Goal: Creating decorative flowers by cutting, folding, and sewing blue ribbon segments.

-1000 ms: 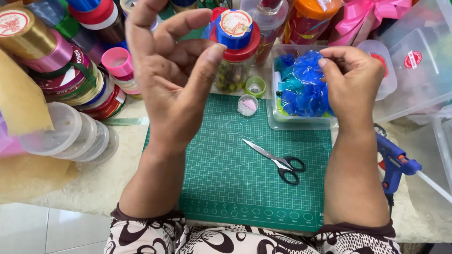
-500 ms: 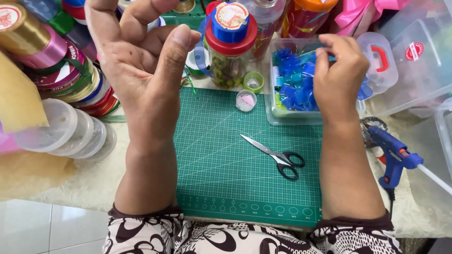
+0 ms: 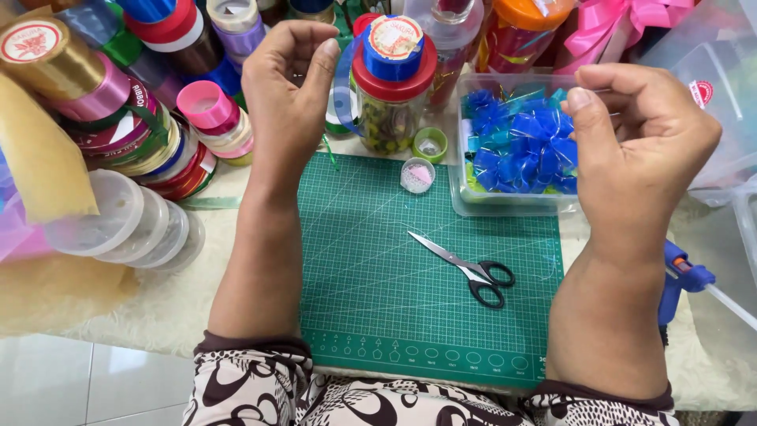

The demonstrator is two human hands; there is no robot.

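My left hand (image 3: 288, 87) is raised in front of a jar with a red lid and a blue cap (image 3: 392, 79), fingers curled towards the thumb; what they hold is too fine to see. My right hand (image 3: 643, 130) hovers at the right end of a clear box of blue ribbon bows (image 3: 516, 146), thumb pinched to forefinger on what looks like a thin clear thread. Below both hands lies a green cutting mat (image 3: 378, 300) with black-handled scissors (image 3: 473, 272) on it.
Ribbon spools (image 3: 118, 102) and stacked clear round tubs (image 3: 118, 225) crowd the left. Two small open pots (image 3: 418, 173) sit at the mat's far edge. A blue glue gun (image 3: 682, 280) lies at the right, clear storage boxes (image 3: 714, 87) and a pink bow (image 3: 623, 20) behind.
My left hand's spread fingers have curled in. My right hand has moved right, off the box of bows, so the hands are further apart.
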